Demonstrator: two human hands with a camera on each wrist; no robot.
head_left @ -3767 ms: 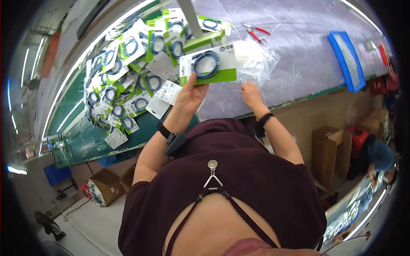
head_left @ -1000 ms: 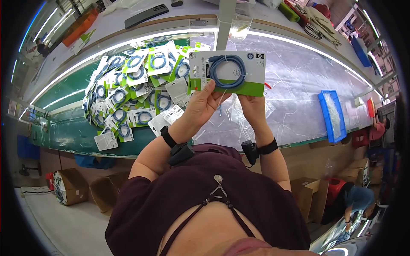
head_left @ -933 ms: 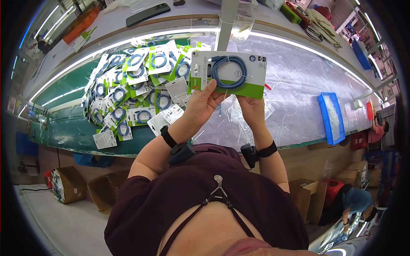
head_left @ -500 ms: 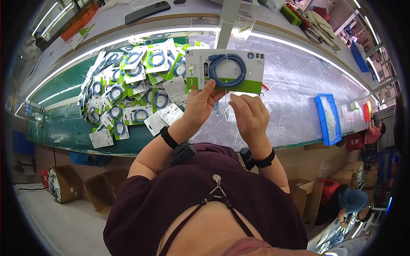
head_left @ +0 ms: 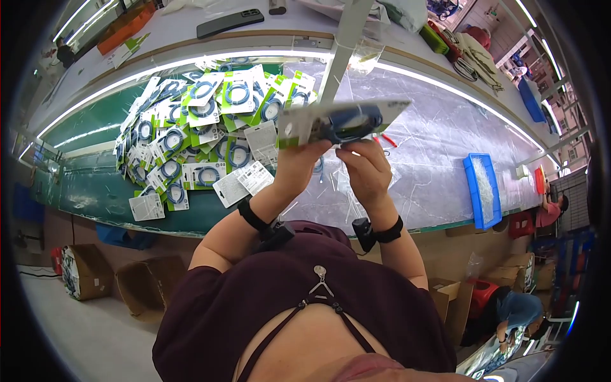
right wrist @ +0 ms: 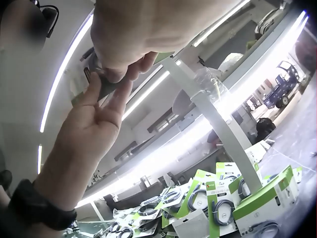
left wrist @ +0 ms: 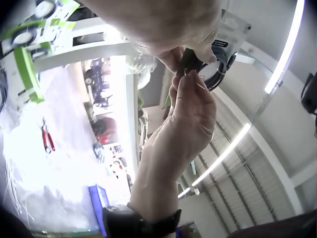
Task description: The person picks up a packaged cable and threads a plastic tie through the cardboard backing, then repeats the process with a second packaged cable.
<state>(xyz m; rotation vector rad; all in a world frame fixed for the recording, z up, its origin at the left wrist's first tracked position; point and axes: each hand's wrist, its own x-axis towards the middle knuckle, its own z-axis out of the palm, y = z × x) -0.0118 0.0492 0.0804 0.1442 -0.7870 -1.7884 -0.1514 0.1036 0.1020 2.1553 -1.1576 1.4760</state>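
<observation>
The left hand has its fingers holding 1 cable card; the right hand's fingers pinch a thin strand beside it.

A white and green card bearing a coiled blue cable is held tilted above the worktop.

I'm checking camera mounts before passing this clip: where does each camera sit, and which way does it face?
Head: worn on the head, facing forward and down at the carded blue cable; left hand, right hand and dark maroon top show.
Left wrist: facing past the left hand toward the right; both show.
Right wrist: facing past the right hand toward the left, heaped cable cards beyond.
Shared: head and left wrist show red-handled pliers.
</observation>
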